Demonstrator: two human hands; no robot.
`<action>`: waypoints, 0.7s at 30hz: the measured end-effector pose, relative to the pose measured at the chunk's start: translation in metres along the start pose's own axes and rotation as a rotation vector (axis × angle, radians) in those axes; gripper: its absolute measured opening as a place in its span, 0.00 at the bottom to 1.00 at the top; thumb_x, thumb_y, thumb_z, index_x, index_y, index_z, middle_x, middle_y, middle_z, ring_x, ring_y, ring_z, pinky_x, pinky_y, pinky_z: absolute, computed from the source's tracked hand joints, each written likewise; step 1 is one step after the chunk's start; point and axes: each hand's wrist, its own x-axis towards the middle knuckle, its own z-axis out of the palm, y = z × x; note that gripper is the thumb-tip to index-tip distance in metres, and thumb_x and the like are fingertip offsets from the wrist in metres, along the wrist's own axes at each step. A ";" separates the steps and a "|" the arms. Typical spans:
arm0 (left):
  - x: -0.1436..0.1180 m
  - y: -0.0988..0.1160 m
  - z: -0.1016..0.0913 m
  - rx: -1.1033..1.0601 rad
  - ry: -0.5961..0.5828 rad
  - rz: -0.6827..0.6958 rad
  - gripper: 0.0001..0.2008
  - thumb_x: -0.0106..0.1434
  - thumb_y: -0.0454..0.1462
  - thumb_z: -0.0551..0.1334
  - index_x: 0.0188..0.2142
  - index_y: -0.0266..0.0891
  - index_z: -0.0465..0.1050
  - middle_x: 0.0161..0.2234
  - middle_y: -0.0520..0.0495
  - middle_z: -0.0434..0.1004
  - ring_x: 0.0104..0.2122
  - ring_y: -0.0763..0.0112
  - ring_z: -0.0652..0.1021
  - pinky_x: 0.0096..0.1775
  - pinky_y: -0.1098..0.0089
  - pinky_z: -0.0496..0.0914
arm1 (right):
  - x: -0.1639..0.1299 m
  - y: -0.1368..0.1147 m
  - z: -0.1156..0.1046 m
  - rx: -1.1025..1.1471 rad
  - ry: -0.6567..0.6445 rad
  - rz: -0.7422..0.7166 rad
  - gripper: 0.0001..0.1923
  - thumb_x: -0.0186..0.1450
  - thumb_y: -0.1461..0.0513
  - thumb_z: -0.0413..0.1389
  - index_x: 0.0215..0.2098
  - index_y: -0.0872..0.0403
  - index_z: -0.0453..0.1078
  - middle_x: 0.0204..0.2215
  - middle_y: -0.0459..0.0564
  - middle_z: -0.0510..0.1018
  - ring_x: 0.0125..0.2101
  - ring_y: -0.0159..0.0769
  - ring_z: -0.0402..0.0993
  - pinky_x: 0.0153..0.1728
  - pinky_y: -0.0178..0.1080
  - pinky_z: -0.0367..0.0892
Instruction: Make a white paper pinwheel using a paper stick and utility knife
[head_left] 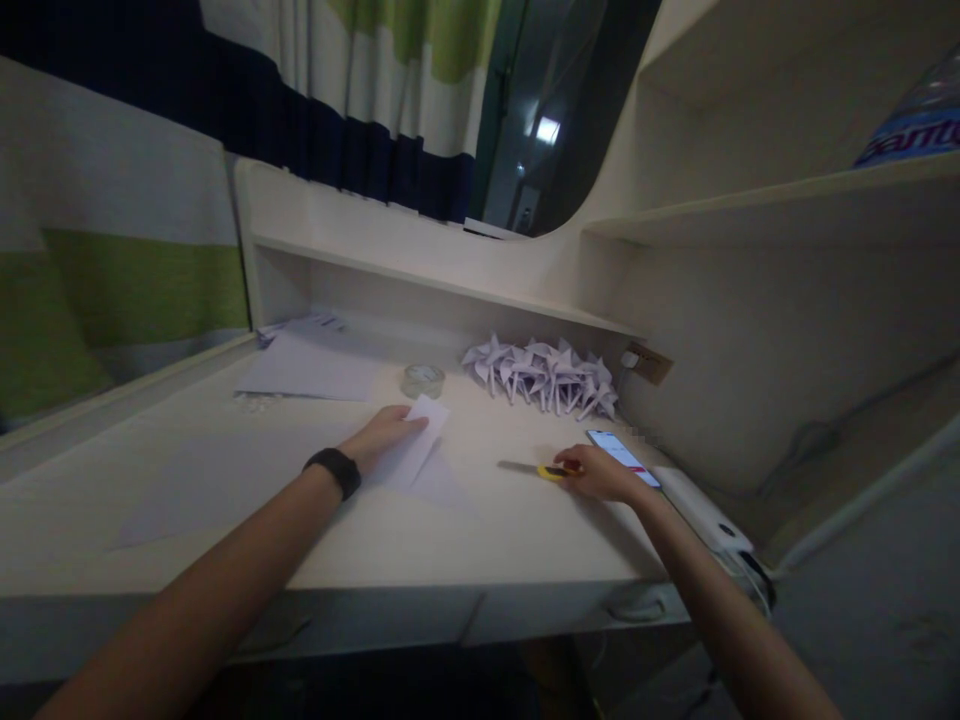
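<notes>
My left hand (385, 437), with a black watch on the wrist, is closed on a folded piece of white paper (422, 450) above the desk. Beneath it a loose white sheet (202, 480) lies flat. Over to the right, my right hand (596, 472) grips the yellow and dark handle of a pair of scissors (551, 471), whose blades point left and look closed. A clear roll of tape (422, 380) rests just beyond the left hand. Several white paper pinwheels (544, 373) stand crowded together at the back of the desk.
A stack of white paper (307, 362) lies at the back left. Beside my right hand are a lit phone (624, 458) and a long white device (701, 510) with cables. A shelf (450, 285) runs along the back, and a bottle (919, 125) stands on the upper right shelf.
</notes>
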 end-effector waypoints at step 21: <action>0.015 -0.004 -0.004 -0.143 0.246 0.156 0.15 0.54 0.41 0.66 0.37 0.33 0.72 0.23 0.47 0.74 0.22 0.68 0.73 0.25 0.70 0.67 | 0.028 -0.119 0.036 0.132 0.244 -0.417 0.21 0.72 0.58 0.42 0.57 0.56 0.67 0.58 0.56 0.69 0.58 0.38 0.63 0.58 0.38 0.57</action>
